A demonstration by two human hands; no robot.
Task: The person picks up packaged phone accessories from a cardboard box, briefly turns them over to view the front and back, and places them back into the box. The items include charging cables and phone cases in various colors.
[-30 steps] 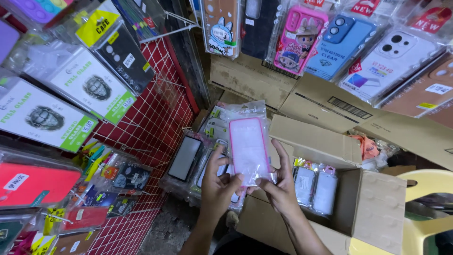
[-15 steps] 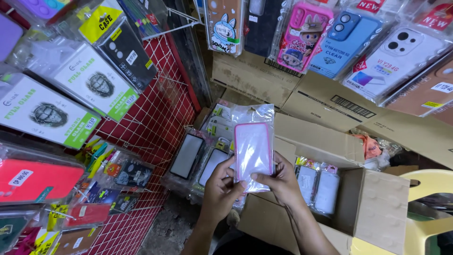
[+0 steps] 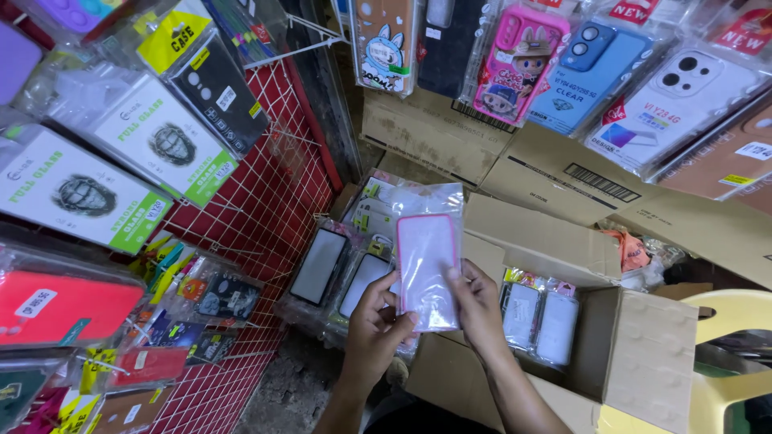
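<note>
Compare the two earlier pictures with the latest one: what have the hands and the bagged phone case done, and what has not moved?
The left hand and right hand have slid from the sides of the pink-rimmed phone case in its clear bag to its lower end, still gripping it upright. Nothing was let go. The cardboard box, red wire grid and hanging cases stayed put.

A pink-rimmed clear phone case [image 3: 426, 269], brown cardboard box [image 3: 635, 354], red wire grid [image 3: 249, 217], yellow chair [image 3: 728, 354].

Red wire grid wall [image 3: 265, 193] at left, hung with packaged phone accessories. Stacked cardboard boxes [image 3: 555, 173] far and right. Yellow plastic chair [image 3: 728, 354] near right. Bare concrete floor [image 3: 293, 386] below.
</note>
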